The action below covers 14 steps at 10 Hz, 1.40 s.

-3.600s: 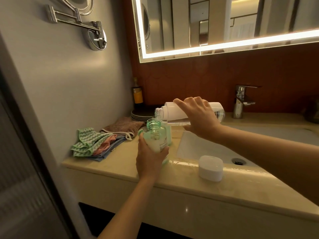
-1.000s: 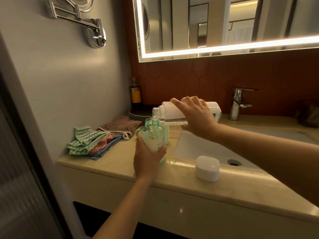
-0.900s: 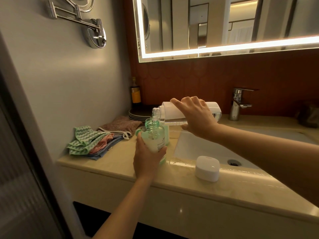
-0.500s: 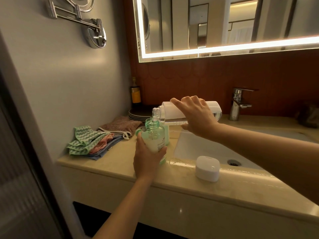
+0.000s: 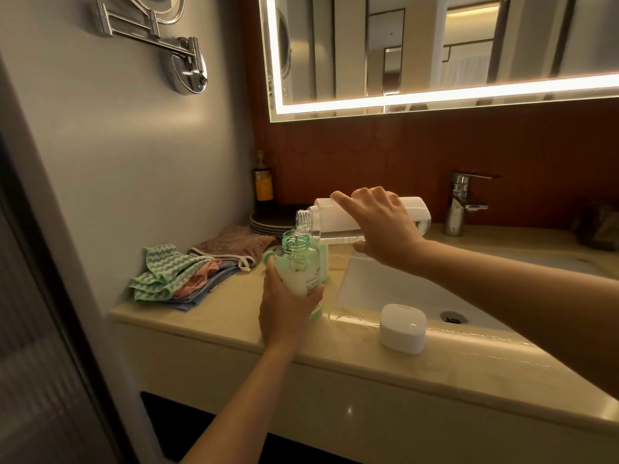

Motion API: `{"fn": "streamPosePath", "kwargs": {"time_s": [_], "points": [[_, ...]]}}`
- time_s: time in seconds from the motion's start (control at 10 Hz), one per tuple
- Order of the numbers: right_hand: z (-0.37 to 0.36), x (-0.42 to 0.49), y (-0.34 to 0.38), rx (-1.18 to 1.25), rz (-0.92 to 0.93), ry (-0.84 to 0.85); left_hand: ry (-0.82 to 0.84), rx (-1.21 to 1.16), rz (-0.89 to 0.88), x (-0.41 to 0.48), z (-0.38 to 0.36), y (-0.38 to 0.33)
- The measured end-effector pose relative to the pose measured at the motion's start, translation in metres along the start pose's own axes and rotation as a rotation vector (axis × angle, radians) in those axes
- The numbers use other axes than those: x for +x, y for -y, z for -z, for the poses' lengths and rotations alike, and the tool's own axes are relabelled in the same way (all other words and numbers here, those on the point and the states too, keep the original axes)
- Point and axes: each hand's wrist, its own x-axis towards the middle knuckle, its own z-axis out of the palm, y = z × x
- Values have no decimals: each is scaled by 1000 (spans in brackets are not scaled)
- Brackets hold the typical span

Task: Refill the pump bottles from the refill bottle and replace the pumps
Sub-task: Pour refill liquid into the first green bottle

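Observation:
My left hand (image 5: 284, 309) grips a green pump bottle (image 5: 299, 262) with its pump off, held upright just above the counter edge. My right hand (image 5: 382, 226) holds the white refill bottle (image 5: 335, 217) tipped almost level, its open neck right over the green bottle's mouth. A thin clear stream runs from the neck into the green bottle. A second green bottle (image 5: 323, 262) stands directly behind the first, mostly hidden. A white cap (image 5: 402, 328) rests on the counter's front edge beside the sink.
Folded cloths (image 5: 174, 276) and a brown towel (image 5: 234, 244) lie at the counter's left. Dark plates (image 5: 271, 221) and a dark bottle (image 5: 263, 184) stand in the back corner. The sink basin (image 5: 402, 293) and faucet (image 5: 460, 204) are at the right.
Both hands hold the same pouring pose throughout. The view has shifted slightly since 3.6 s ago; nothing else has visibly moved.

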Motion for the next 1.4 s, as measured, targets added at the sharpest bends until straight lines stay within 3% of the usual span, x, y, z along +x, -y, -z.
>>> {"fn": "streamPosePath", "kwargs": {"time_s": [1.4], "points": [[2,3,-1,-47,12,11,4,5,9,-1,1,-2]]}}
